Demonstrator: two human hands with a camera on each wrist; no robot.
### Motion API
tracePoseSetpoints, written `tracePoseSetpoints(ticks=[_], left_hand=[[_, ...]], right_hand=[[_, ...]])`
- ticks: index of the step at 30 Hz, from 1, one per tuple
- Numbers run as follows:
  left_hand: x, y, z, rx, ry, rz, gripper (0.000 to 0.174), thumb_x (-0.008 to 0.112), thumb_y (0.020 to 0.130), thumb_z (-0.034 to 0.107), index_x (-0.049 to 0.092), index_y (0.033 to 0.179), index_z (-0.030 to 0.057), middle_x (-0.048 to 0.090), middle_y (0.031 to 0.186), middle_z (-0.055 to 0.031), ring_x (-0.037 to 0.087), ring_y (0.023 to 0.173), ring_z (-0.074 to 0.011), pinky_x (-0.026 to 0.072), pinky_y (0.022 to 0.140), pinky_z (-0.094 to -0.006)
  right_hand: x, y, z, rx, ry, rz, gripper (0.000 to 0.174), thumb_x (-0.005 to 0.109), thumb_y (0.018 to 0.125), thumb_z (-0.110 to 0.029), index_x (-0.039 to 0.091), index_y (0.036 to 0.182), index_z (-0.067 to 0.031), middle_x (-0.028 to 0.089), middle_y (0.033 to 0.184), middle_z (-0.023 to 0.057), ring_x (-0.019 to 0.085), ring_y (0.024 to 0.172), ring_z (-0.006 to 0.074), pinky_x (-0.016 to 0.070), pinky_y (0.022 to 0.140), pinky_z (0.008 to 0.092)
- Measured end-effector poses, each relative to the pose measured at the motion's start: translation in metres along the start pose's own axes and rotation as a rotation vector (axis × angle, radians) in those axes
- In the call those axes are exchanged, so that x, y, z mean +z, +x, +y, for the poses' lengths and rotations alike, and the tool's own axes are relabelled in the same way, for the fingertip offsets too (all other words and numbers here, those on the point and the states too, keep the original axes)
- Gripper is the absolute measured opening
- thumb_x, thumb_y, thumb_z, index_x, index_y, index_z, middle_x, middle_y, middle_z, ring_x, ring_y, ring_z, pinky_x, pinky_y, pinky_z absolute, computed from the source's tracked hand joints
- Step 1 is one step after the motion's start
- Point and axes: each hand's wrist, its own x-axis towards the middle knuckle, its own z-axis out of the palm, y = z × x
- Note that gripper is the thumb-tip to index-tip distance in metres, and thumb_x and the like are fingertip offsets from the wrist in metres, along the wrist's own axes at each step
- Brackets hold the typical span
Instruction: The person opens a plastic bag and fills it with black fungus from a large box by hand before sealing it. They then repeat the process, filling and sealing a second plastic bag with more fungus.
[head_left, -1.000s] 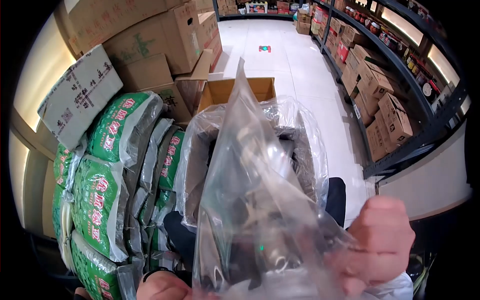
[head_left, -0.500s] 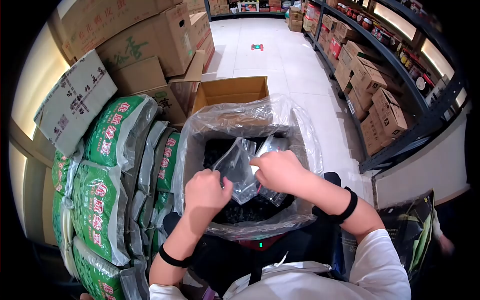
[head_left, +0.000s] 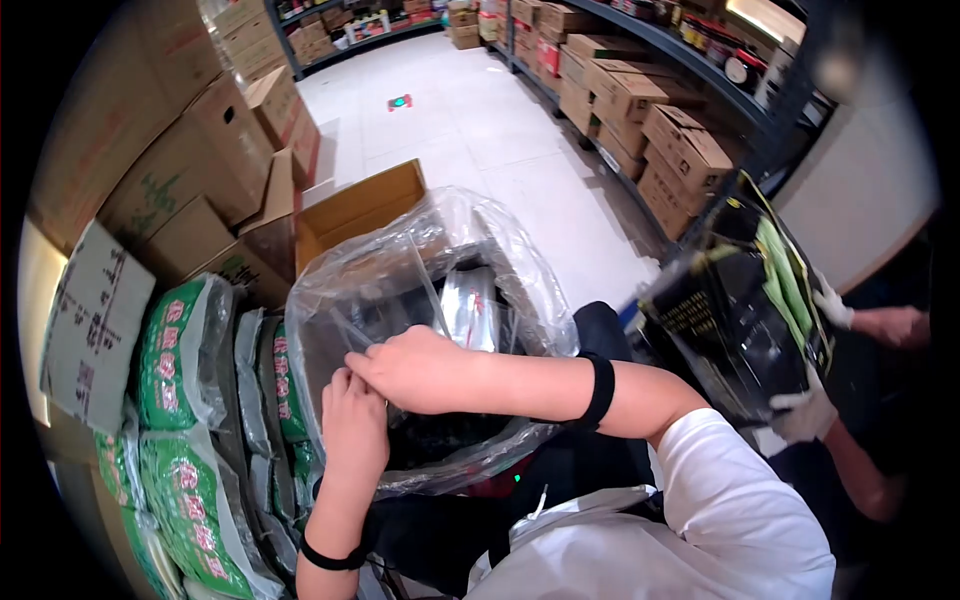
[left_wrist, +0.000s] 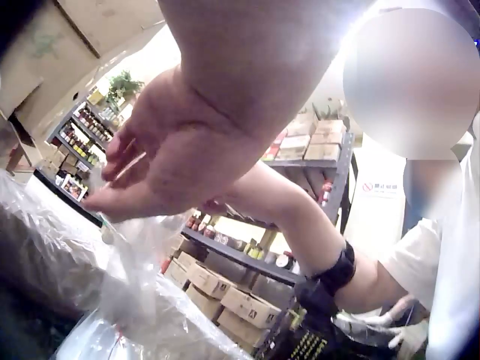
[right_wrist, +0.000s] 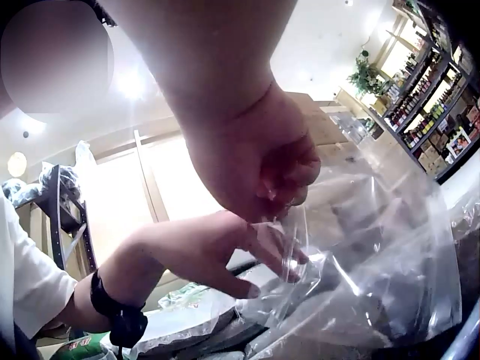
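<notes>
My right hand (head_left: 415, 370) grips a clear plastic bag (right_wrist: 367, 262) in curled fingers, at the left side of a cardboard box (head_left: 365, 212). My left hand (head_left: 355, 415) is close beside it, fingertips up by the right hand's fingers. The right wrist view shows the left thumb (right_wrist: 251, 290) apart from the left fingers, which reach the bag's edge. Clear plastic film (head_left: 505, 235) lines the box and folds over its rim. Inside lie dark contents (head_left: 430, 440) and a shiny silver packet (head_left: 470, 305), partly covered by my right forearm.
Green and white sacks (head_left: 185, 370) are stacked at the left, under cartons (head_left: 170, 165). At the right another person's gloved hands (head_left: 805, 415) hold a large black package (head_left: 740, 300). A shelf with boxes (head_left: 685, 150) stands behind it.
The head view has turned right. My hands, apart over the box half a second ago, have come together at its left side. The other person's black package has come further into view.
</notes>
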Motion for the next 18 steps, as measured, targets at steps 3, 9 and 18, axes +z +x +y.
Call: tracePoseSetpoints(ticks=[3,9,18], left_hand=[[0.011,-0.002,-0.001,0.082,-0.039,-0.037,0.039,0.063,0.065,-0.006,0.065,0.104,-0.0035,0.063,0.102,-0.0212,0.055,0.096,-0.0422,0.0445,0.087,-0.049],[0.042,0.002,-0.013,0.061,-0.261,-0.272,0.036,0.058,0.081,0.003,0.062,0.117,0.0015,0.063,0.118,-0.0213,0.056,0.112,-0.0391,0.0447,0.094,-0.0469],[0.079,0.013,-0.017,-0.173,0.081,-0.484,0.062,0.061,0.081,0.051,0.058,0.127,0.0092,0.057,0.127,-0.0188,0.053,0.121,-0.0373,0.039,0.103,-0.0458]], right_hand=[[0.003,-0.001,-0.004,-0.01,-0.03,-0.015,0.028,0.061,0.081,-0.012,0.059,0.107,0.0005,0.068,0.085,0.0138,0.07,0.08,0.0309,0.055,0.064,0.0414],[0.01,-0.003,-0.002,-0.084,-0.065,0.0,0.027,0.061,0.081,-0.012,0.061,0.104,0.0007,0.069,0.085,0.0133,0.07,0.08,0.0319,0.0551,0.064,0.0406],[0.018,-0.011,0.006,-0.076,-0.171,-0.164,0.02,0.061,0.082,-0.016,0.062,0.096,-0.0027,0.07,0.083,0.0127,0.07,0.069,0.0306,0.0519,0.055,0.0394]])
